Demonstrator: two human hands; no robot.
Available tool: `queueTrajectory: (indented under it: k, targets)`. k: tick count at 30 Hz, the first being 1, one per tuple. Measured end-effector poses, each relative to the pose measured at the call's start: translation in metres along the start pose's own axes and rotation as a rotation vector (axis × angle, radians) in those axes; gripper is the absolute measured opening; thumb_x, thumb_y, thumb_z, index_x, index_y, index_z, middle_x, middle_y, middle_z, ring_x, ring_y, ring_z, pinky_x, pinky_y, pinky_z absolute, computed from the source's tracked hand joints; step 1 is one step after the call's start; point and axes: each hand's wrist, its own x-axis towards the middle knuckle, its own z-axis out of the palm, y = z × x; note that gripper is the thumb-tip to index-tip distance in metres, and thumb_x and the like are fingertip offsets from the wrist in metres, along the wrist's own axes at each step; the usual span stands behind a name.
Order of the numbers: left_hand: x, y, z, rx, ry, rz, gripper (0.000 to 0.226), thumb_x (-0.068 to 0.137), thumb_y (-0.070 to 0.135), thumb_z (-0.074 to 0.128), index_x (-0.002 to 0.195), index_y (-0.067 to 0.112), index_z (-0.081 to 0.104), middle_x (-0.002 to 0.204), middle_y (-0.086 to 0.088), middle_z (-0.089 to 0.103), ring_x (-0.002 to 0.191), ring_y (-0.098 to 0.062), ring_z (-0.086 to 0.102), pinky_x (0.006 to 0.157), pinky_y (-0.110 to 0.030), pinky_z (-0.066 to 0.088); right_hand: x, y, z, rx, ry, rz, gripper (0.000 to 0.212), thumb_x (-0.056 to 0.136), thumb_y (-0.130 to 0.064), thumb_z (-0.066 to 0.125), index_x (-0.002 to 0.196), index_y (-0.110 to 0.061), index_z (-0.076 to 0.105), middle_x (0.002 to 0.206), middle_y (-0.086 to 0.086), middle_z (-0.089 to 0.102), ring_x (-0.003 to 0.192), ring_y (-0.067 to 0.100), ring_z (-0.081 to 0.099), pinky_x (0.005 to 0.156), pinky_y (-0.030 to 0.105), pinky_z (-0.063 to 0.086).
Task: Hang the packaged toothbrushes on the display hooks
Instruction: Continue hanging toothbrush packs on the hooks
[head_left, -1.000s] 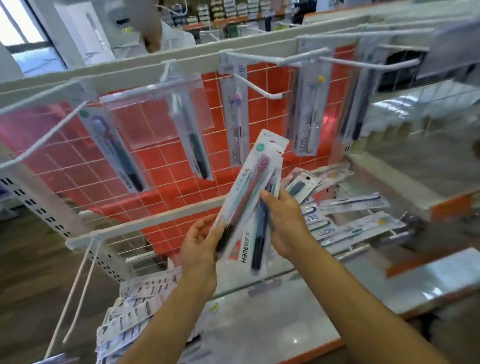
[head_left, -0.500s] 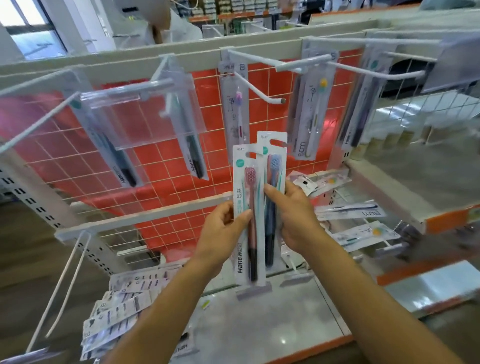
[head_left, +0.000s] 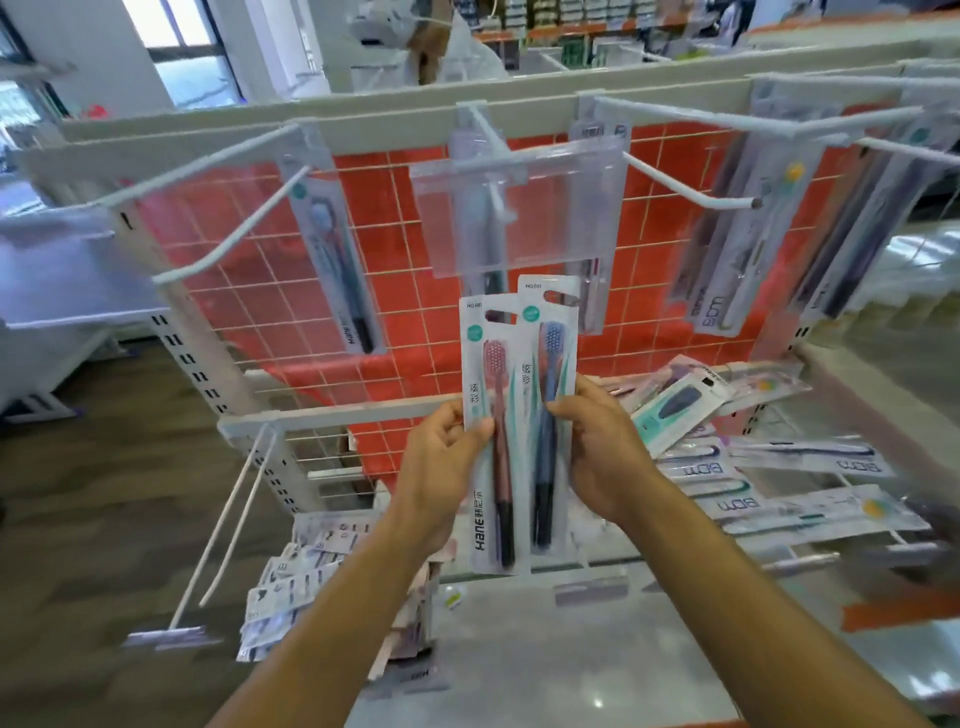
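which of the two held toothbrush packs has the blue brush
The blue-brush pack gripped by the right hand, sitting slightly higher; the left hand holds the pink-brush pack.

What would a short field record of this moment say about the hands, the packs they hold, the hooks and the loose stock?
left hand: grips pink toothbrush pack, upright
right hand: grips blue toothbrush pack, upright, beside the pink one, slightly higher
hung yet: no, both sit below the clear label holder
bare hook: right of the label holder
hung pack: at the left, against the red grid
loose packs: lying on the shelf at right
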Motion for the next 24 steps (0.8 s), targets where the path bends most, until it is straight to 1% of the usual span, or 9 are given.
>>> queueTrajectory:
  k: [2, 5, 6, 10, 13, 16, 20, 24]
  targets:
    - [-0.002, 0.003, -0.012, -0.006, 0.026, -0.008, 0.015, 0.097, 0.006, 0.051, 0.106, 0.008, 0.063, 0.104, -0.010, 0.074, 0.100, -0.026, 0.069, 0.095, -0.045, 0.052, 0.000, 0.003, 0.010, -0.004, -0.039, 0.005, 0.034, 0.092, 0.007, 0.040, 0.104, -0.011, 0.066, 0.099, 0.009, 0.073, 0.094, 0.024, 0.069, 0.082, 0.036, 0.058]
    - [-0.008, 0.008, -0.027, -0.055, 0.056, 0.004, 0.016, 0.098, 0.005, 0.050, 0.104, 0.009, 0.064, 0.101, -0.007, 0.075, 0.096, -0.022, 0.071, 0.089, -0.038, 0.055, 0.000, 0.008, 0.023, 0.012, -0.093, 0.015, 0.030, 0.094, 0.004, 0.043, 0.104, -0.011, 0.067, 0.097, 0.007, 0.074, 0.089, 0.020, 0.071, 0.073, 0.030, 0.058]
    - [-0.010, 0.010, -0.032, -0.062, 0.069, 0.010, 0.016, 0.097, 0.005, 0.051, 0.104, 0.010, 0.064, 0.100, -0.006, 0.075, 0.095, -0.021, 0.071, 0.087, -0.037, 0.056, 0.000, 0.010, 0.028, 0.016, -0.101, 0.020, 0.029, 0.095, 0.003, 0.043, 0.105, -0.011, 0.066, 0.097, 0.006, 0.074, 0.089, 0.019, 0.071, 0.072, 0.029, 0.058]
    - [-0.016, 0.011, -0.049, -0.064, 0.132, 0.009, 0.015, 0.097, 0.008, 0.052, 0.108, 0.010, 0.063, 0.106, -0.010, 0.073, 0.096, -0.022, 0.071, 0.086, -0.040, 0.056, -0.003, 0.019, 0.044, 0.039, -0.104, 0.052, 0.028, 0.101, -0.008, 0.040, 0.102, -0.015, 0.067, 0.096, 0.005, 0.075, 0.090, 0.018, 0.072, 0.075, 0.030, 0.058]
    - [-0.020, 0.011, -0.057, -0.057, 0.158, 0.005, 0.016, 0.098, 0.008, 0.051, 0.106, 0.011, 0.064, 0.104, -0.008, 0.074, 0.098, -0.025, 0.070, 0.085, -0.041, 0.055, -0.005, 0.025, 0.055, 0.029, -0.084, 0.079, 0.026, 0.102, -0.015, 0.041, 0.099, -0.018, 0.067, 0.094, 0.003, 0.076, 0.089, 0.018, 0.072, 0.081, 0.034, 0.057]
    - [-0.024, 0.013, -0.065, -0.061, 0.170, 0.004, 0.017, 0.098, 0.008, 0.050, 0.106, 0.010, 0.064, 0.105, -0.009, 0.073, 0.103, -0.028, 0.068, 0.090, -0.043, 0.053, -0.005, 0.030, 0.066, 0.026, -0.083, 0.085, 0.025, 0.102, -0.017, 0.042, 0.099, -0.016, 0.067, 0.095, 0.005, 0.075, 0.089, 0.020, 0.072, 0.078, 0.035, 0.057]
    - [-0.024, 0.014, -0.070, -0.065, 0.201, 0.008, 0.016, 0.098, 0.007, 0.049, 0.105, 0.008, 0.064, 0.104, -0.012, 0.073, 0.100, -0.028, 0.068, 0.090, -0.043, 0.054, -0.003, 0.032, 0.073, 0.046, -0.084, 0.083, 0.028, 0.102, -0.014, 0.040, 0.105, -0.008, 0.067, 0.099, 0.012, 0.073, 0.093, 0.025, 0.070, 0.084, 0.040, 0.056]
    - [-0.024, 0.013, -0.076, -0.089, 0.215, 0.018, 0.016, 0.099, 0.006, 0.048, 0.102, 0.007, 0.063, 0.100, -0.013, 0.073, 0.091, -0.026, 0.069, 0.082, -0.040, 0.056, -0.006, 0.034, 0.080, 0.088, -0.110, 0.080, 0.032, 0.101, -0.007, 0.034, 0.103, -0.005, 0.066, 0.092, 0.012, 0.074, 0.086, 0.022, 0.071, 0.074, 0.032, 0.058]
